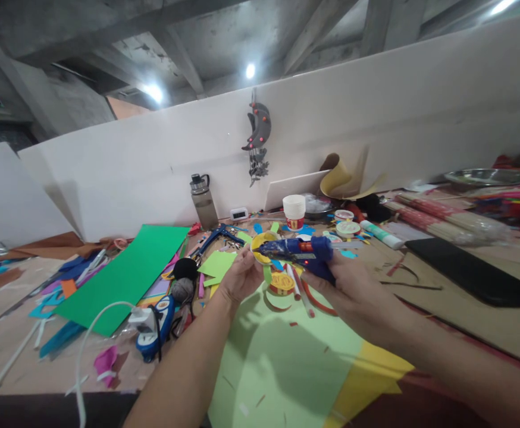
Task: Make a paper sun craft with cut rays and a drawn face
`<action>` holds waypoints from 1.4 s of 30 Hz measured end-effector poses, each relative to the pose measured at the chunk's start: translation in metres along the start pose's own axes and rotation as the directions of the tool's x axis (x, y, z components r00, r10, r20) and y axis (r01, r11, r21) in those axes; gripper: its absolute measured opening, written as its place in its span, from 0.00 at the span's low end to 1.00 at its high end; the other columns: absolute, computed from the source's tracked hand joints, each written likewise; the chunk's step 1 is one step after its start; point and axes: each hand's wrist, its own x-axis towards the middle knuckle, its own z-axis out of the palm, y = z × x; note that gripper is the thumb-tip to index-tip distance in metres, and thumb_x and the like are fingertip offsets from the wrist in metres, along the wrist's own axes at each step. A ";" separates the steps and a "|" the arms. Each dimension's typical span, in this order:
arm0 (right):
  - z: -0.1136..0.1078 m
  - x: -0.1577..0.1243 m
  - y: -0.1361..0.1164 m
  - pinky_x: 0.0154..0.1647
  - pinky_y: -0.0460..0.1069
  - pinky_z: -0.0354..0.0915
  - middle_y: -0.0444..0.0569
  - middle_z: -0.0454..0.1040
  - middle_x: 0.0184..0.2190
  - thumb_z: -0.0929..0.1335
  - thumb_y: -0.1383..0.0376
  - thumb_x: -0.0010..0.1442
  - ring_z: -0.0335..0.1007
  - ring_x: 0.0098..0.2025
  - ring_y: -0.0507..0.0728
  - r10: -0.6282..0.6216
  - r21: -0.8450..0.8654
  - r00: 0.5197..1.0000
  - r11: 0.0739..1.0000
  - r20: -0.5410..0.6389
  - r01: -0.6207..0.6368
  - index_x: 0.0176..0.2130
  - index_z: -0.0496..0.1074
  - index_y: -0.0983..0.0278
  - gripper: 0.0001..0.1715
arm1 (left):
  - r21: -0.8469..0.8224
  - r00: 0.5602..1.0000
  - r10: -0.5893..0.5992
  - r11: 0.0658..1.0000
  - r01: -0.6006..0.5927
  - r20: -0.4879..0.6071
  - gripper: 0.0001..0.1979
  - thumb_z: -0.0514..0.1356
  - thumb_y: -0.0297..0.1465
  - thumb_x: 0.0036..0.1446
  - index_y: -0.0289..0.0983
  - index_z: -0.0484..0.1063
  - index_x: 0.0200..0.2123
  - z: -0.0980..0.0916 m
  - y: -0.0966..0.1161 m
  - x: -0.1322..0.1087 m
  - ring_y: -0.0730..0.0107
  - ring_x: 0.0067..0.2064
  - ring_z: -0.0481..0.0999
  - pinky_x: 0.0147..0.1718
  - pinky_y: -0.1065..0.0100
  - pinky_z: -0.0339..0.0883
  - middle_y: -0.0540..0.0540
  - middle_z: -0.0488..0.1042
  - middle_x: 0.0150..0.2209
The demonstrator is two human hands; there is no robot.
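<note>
My right hand point(342, 282) is wrapped round a blue hot glue gun point(304, 249), which points left with a glue stick jutting from its back. The gun's nozzle is at the mouth of a yellow paper cup point(260, 242). My left hand point(244, 274) is closed on this cup, its open side turned towards the gun. A light green strip point(267, 274) hangs below the cup. Underneath both hands lies a pale green sheet point(282, 362) with small paper scraps on it. A round yellow piece point(282, 282) rests at its far edge.
A green sheet point(126, 273) and a blue power strip point(155, 330) with a white cable lie left. Behind stand a grey bottle point(204, 202) and stacked paper cups point(294, 209). A black slab point(474, 270) lies right. A white board point(162, 154) closes off the back.
</note>
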 end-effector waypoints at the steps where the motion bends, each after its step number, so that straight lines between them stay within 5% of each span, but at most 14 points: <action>1: -0.001 -0.001 0.000 0.30 0.51 0.65 0.51 0.76 0.31 0.60 0.57 0.63 0.71 0.31 0.59 -0.004 0.008 1.000 1.000 0.004 0.004 0.38 0.69 0.61 0.14 | -0.004 1.000 0.002 1.000 -0.002 0.000 0.18 0.70 0.31 0.43 0.38 0.72 0.40 0.000 0.000 0.000 0.63 0.41 0.77 0.43 0.64 0.70 0.46 0.78 0.36; 9: -0.007 -0.005 -0.002 0.26 0.49 0.63 0.48 0.75 0.29 0.60 0.57 0.63 0.69 0.28 0.57 -0.004 -0.041 1.000 0.999 0.001 0.004 0.42 0.70 0.61 0.16 | -0.013 0.999 0.024 1.000 -0.024 0.030 0.26 0.73 0.35 0.37 0.39 0.72 0.42 0.003 0.001 -0.001 0.69 0.34 0.77 0.37 0.69 0.70 0.47 0.78 0.36; 25: -0.006 0.001 -0.002 0.28 0.50 0.64 0.51 0.76 0.30 0.60 0.56 0.63 0.71 0.29 0.59 0.002 -0.063 0.998 0.998 -0.069 -0.007 0.43 0.70 0.62 0.17 | 0.019 0.996 -0.021 1.000 0.019 0.089 0.21 0.72 0.33 0.37 0.36 0.71 0.36 0.004 0.000 -0.002 0.66 0.41 0.77 0.45 0.68 0.69 0.45 0.78 0.37; 42: -0.009 -0.007 0.006 0.38 0.52 0.66 0.51 0.76 0.39 0.59 0.55 0.64 0.71 0.38 0.59 0.008 0.026 0.999 1.000 0.047 -0.009 0.47 0.69 0.63 0.19 | 0.013 0.994 -0.004 1.000 0.002 0.109 0.22 0.71 0.31 0.41 0.36 0.71 0.41 0.001 0.000 -0.001 0.67 0.40 0.78 0.44 0.68 0.69 0.46 0.78 0.38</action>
